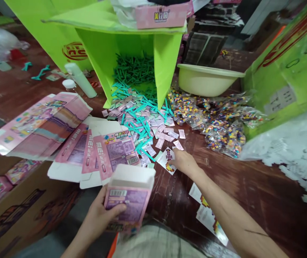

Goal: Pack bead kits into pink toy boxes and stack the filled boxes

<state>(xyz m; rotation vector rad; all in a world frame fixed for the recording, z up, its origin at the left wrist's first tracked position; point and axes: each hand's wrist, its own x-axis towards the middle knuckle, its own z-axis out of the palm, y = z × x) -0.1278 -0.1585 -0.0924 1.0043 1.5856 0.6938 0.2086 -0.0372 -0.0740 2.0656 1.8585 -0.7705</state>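
Note:
My left hand (pixel 100 211) grips a pink and purple carton (pixel 134 202), its white end flap standing up and its thumb-side panel facing me. Further forward, my right hand (pixel 184 162) has its fingers closed on the edge of a white card (pixel 164 160) printted with a pixel pattern. The card is at the near edge of a heap of small pink sachets (pixel 160 143) and turquoise plastic sticks (pixel 140 123). Flattened pink cartons (pixel 117 148) lie fanned out beyond my left hand. More pattern cards (pixel 205 215) lie beneath my right forearm.
A bright green box (pixel 166 64), open toward me, spills turquoise sticks. To its right are a pale basin (pixel 207 80) and bags of colourful beads (pixel 223 132). A brown carton (pixel 22 200) stands at left, and white plastic sheeting (pixel 290 147) lies at right.

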